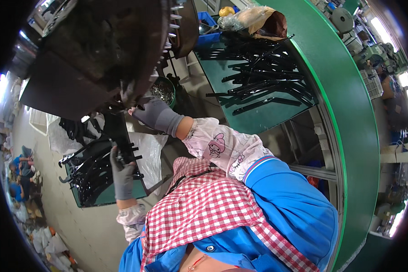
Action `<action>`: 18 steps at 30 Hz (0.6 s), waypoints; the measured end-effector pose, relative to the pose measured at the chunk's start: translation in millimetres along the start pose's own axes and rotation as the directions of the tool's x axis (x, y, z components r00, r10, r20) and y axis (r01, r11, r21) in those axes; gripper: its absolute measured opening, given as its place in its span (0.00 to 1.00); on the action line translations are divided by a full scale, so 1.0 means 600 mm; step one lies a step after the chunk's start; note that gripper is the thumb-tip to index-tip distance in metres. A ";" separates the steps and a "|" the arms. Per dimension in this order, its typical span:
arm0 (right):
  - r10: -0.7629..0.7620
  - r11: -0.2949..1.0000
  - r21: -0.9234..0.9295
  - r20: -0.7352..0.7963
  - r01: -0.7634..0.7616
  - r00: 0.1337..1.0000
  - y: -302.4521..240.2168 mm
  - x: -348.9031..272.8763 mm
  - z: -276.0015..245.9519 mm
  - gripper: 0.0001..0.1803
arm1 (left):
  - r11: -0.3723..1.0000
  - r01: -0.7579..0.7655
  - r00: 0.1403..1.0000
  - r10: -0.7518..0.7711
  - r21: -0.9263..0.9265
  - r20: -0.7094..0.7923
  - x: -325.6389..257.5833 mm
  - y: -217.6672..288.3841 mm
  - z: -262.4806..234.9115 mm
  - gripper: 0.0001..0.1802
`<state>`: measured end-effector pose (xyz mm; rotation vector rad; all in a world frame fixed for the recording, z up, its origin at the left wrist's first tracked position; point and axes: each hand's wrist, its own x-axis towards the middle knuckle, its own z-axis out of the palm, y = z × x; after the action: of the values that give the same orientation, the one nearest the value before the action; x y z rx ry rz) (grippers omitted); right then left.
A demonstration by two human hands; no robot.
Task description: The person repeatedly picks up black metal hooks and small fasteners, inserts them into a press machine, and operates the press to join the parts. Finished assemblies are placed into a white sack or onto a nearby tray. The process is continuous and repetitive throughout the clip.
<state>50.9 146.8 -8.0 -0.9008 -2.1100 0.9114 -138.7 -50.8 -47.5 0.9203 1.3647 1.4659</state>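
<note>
Head view, looking down past a checked apron and blue jacket sleeves. Work in hand: feeding black curved plastic strips at a dark machine point(99, 50).

Progress, judged from how things lie:
- Supply/holding tray point(88, 199), green, low left: carries a loose heap of black strips point(90, 165), approx. half-covering the tray floor.
- Second batch of strips point(263, 75) lies spread on the green table point(276, 113) at upper right, well apart from both hands.
- Which pile is processed vs. unprocessed: cannot tell. A large qty sits in both, so the job looks mid-run, not near its end.

Hands (both in grey knit gloves):
- Left hand point(121, 174): over the tray, fingers curled closed around one strip point(119, 154) taken from the heap; strip points up toward the machine.
- Right hand point(155, 114): extended to the machine's lower edge, fingers bunched at a small dark part there. Exact pinch is hidden by the machine body; whether it grips anything cannot be told.

Misc.: round container of small shiny metal parts point(162, 92) just beyond the right hand. Clear plastic sheet point(147, 152) beside the tray. Other people seated far left.
</note>
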 end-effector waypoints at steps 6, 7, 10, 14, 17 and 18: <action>0.225 0.950 0.177 0.184 -0.257 0.957 0.139 -0.167 -0.101 0.24 | 0.981 0.189 0.981 -0.187 -0.031 0.055 -0.092 0.042 0.145 0.55; 0.328 0.939 0.050 0.183 -0.342 0.927 0.181 -0.200 -0.134 0.24 | 0.983 0.177 0.984 -0.177 0.055 0.003 -0.097 0.041 0.152 0.55; 0.478 0.733 -0.557 0.012 -0.391 0.878 0.313 -0.297 -0.246 0.19 | 0.960 0.185 0.977 -0.158 0.210 -0.142 -0.111 0.024 0.171 0.55; 0.548 0.485 -0.793 -0.053 -0.368 0.835 0.399 -0.373 -0.328 0.22 | 0.975 0.002 0.991 0.027 0.221 -0.129 -0.135 -0.007 0.192 0.55; 0.486 0.503 -0.826 0.026 -0.255 0.873 0.443 -0.375 -0.338 0.20 | 0.946 0.008 1.000 -0.001 0.325 -0.022 -0.117 0.018 0.222 0.56; 0.464 0.535 -0.820 0.087 -0.201 0.881 0.443 -0.369 -0.338 0.20 | 0.936 0.001 1.000 0.003 0.352 -0.009 -0.105 0.022 0.223 0.53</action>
<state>414.7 179.0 -173.2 -1.7795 -2.7137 0.1930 5.4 -67.3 -15.5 1.1386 1.6679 1.2466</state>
